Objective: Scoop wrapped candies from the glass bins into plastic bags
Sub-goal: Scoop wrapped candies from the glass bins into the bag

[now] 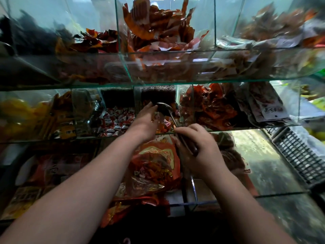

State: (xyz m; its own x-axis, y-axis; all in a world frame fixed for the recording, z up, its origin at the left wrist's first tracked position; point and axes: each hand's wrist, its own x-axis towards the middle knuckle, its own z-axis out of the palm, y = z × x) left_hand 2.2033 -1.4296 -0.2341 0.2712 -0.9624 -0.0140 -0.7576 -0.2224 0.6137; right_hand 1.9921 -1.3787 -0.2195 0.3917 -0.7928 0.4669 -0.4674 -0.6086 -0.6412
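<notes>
Though blurred toward the edges, catalogued thus: bins [175, 51], glass, in three tiers, stocked with red, orange and brown packets; candies [117, 120], red-and-white wrapped, heaped in a middle-tier bin, left of centre; wrappers [163, 127], orange and red, in the centre bin beside it, under both hands; scoop [164, 108], metal, bowl raised over that centre bin, handle slanting down to the right; right hand [198, 148], grip clenched round the scoop handle, at the bin's front edge; left hand [146, 120], grip released, fingers stretched forward, tips at the left side of the scoop bowl; bag [154, 166], red-printed plastic, lying in the lower tier directly below the hands, contents unclear; crate [299, 154], dark slatted plastic, at right, well apart from the hands; yellow packets [17, 111], far left of the middle tier.
</notes>
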